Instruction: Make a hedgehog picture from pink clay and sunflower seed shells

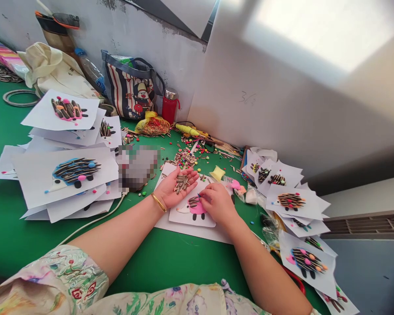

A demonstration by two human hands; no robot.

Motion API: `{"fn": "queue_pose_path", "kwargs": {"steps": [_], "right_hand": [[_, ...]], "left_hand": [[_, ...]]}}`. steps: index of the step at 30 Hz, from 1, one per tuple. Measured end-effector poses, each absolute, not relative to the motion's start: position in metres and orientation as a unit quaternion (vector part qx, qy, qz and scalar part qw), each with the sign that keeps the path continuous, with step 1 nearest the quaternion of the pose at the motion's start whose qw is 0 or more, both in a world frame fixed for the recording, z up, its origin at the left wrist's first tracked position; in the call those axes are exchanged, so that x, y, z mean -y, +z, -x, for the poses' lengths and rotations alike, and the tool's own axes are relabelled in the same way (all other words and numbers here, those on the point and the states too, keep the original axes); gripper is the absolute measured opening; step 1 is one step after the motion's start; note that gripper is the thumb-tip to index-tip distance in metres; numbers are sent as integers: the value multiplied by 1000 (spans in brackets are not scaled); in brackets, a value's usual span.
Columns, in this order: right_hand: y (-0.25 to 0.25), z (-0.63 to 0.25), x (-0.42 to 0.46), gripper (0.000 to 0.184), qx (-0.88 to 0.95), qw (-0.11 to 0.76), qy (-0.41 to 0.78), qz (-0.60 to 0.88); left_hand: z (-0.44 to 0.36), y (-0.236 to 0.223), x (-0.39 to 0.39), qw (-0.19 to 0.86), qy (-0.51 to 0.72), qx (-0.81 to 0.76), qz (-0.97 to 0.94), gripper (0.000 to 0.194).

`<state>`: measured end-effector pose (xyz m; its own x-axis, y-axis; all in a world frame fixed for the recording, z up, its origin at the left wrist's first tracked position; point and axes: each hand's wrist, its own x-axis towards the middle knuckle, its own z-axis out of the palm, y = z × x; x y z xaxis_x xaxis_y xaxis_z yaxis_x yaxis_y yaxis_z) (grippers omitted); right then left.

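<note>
Left hand point(171, 190): palm up, fingers extended, cradling a small pile of striped sunflower seeds point(181, 183).
Right hand point(219, 202): fingertips drawn together at the pink hedgehog point(202, 208); can't tell what's pinched.
Hedgehog card point(181, 218): on larger white sheet point(164, 222), green table point(170, 258); back partly seeded.
Flanks: left card stack point(29, 179), right card stack point(272, 201).
</note>
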<state>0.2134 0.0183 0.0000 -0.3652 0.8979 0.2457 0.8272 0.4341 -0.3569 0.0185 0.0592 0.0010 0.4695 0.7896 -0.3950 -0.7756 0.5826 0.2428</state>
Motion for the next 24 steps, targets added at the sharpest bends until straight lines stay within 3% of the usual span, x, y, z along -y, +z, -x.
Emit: {"fn": "queue_pose_path", "kwargs": {"steps": [24], "right_hand": [[-7, -213, -20, 13, 816, 219, 113, 522]], "left_hand": [[-19, 1, -59, 857, 458, -237, -17, 37]]}}
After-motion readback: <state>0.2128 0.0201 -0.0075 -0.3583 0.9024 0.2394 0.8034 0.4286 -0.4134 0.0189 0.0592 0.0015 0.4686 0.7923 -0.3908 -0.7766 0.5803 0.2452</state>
